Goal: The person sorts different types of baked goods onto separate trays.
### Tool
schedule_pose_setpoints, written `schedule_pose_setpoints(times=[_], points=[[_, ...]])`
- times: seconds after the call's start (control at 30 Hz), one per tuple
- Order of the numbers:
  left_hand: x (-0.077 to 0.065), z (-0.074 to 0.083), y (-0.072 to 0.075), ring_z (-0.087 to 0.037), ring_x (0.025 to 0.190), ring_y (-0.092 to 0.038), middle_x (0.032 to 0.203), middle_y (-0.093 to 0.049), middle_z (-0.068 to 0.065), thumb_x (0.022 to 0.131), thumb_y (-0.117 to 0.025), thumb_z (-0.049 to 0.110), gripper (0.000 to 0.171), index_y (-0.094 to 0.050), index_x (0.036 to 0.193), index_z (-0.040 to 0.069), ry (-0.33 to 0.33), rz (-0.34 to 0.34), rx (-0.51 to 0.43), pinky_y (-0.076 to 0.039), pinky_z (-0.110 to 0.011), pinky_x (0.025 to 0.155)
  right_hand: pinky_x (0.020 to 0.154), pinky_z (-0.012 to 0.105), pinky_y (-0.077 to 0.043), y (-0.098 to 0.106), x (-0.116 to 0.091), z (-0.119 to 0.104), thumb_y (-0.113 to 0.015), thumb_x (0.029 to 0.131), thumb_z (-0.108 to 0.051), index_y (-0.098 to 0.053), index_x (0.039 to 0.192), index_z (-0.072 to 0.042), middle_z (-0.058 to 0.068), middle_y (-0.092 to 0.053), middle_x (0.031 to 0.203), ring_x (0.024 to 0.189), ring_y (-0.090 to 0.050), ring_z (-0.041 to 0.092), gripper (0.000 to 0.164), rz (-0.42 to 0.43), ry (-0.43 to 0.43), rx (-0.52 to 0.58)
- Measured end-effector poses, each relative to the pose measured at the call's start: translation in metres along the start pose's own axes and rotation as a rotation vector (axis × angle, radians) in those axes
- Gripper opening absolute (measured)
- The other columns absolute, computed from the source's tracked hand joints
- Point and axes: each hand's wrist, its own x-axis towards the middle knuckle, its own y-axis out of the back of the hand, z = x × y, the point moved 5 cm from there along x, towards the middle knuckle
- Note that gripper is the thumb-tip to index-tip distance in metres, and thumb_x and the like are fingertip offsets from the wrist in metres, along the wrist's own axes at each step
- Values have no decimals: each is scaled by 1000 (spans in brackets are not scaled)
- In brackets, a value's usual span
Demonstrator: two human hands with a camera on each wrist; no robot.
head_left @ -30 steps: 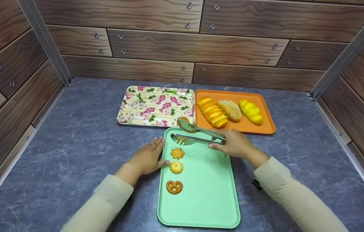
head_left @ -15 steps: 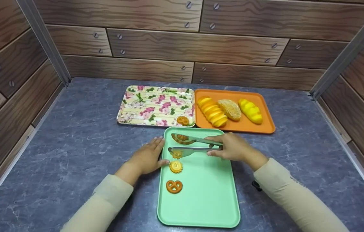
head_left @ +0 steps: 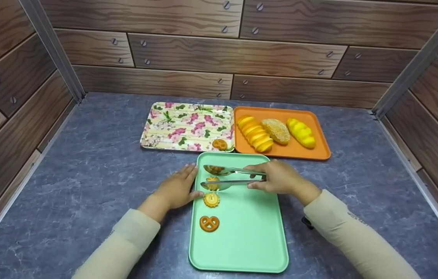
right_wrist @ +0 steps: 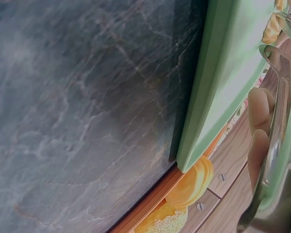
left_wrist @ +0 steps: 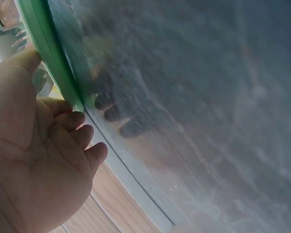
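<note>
My right hand (head_left: pixel 281 177) holds metal tongs (head_left: pixel 238 182) with a spoon-shaped end and a fork-shaped end. Their two ends stand apart over the green tray (head_left: pixel 250 232), and the lower one overlaps a star-shaped biscuit (head_left: pixel 212 180). Just in front lies a round biscuit (head_left: pixel 211 199) with a notched rim, then a pretzel (head_left: pixel 209 223). My left hand (head_left: pixel 174 188) rests at the tray's left edge, fingers alongside it and thumb touching the rim. In the left wrist view its fingers (left_wrist: pixel 82 136) look loosely bent. The right wrist view has the tongs' handle lying across the fingers (right_wrist: pixel 259 109).
A floral tray (head_left: pixel 188 128) behind carries a small pretzel (head_left: pixel 219 144) in its near right corner. An orange tray (head_left: pixel 300 155) beside it holds a ridged loaf (head_left: pixel 255 133), a seeded bun (head_left: pixel 276 131) and a yellow twisted loaf (head_left: pixel 301 133). Wood-patterned panels (head_left: pixel 238 56) enclose the table.
My right hand has brought the tongs from near the floral tray's corner toward me, down to the star-shaped biscuit. The small pretzel on the floral tray is now uncovered. My left hand stays put.
</note>
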Motion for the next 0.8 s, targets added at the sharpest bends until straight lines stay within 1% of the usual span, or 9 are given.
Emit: schedule_pose_setpoints(times=[0.13,0.2,0.27,0.43,0.67,0.8], points=[[0,1,1,-31,142,-15,157,-16,-13,93,-52,52,83,-20,152,3,-6,7,-1,-20,-47,113,55,30,-42,1,-1,-3,-72,83,-44,-65,127,-21,-1,-69,110,55,-46,7,50,21,19,-48],[0,1,1,-31,142,-15,157,-16,-13,93,-52,52,82,-20,151,3,-9,8,0,-20,-47,113,56,31,-44,1,-1,-4,-72,83,-45,-65,126,-22,-2,-70,107,59,-51,7,50,33,37,-65],[-1,1,1,-30,142,-15,156,-17,-13,93,-52,52,82,-20,151,3,-13,9,0,-20,-47,113,57,31,-45,1,-1,-6,-72,83,-45,-66,126,-22,-2,-71,105,61,-53,7,49,41,54,-77],[-1,1,0,-30,142,-15,157,-16,-13,93,-51,52,83,-19,152,3,-19,5,-1,-19,-46,113,55,30,-42,0,0,-7,-72,83,-44,-66,125,-21,-3,-71,104,56,-49,6,48,46,72,-87],[-1,1,1,-30,142,-15,157,-16,-13,93,-52,53,84,-19,152,3,-8,8,-3,-19,-47,113,55,30,-43,1,1,-10,-72,84,-43,-67,124,-23,-2,-71,104,59,-51,6,45,44,78,-93],[-1,1,2,-30,142,-15,156,-17,-14,93,-52,53,83,-19,152,3,-9,9,-10,-19,-47,113,55,30,-41,0,1,-9,-72,84,-42,-67,124,-23,-2,-71,105,56,-48,6,45,48,77,-110]])
